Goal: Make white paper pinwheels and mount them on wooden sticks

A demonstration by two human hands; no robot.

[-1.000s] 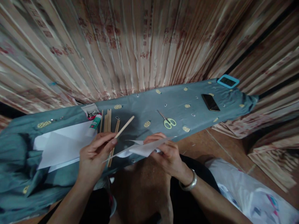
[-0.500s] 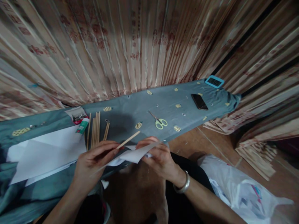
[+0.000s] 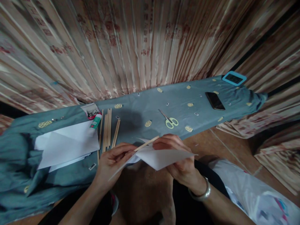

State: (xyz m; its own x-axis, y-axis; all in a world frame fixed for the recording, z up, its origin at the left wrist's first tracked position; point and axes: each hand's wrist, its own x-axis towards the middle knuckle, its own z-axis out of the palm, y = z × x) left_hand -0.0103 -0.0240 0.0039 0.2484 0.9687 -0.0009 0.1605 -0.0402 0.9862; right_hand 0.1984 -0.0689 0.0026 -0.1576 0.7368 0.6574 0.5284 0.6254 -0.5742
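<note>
My left hand [image 3: 112, 162] has its grip pinched on a wooden stick [image 3: 146, 143]; my right hand [image 3: 180, 162] has its grip clamped on a white paper sheet [image 3: 164, 157]. Both sit just in front of the scissors [image 3: 170, 121], off the blue tabletop [image 3: 140, 109] edge.

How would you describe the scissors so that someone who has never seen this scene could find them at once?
Start at the long blue-grey cloth spread in front of the striped curtain. Near its middle, just beyond the person's right hand, lie the scissors. Their pale yellow-green handle loops set them apart from the flat oval motifs dotted around them.
</note>
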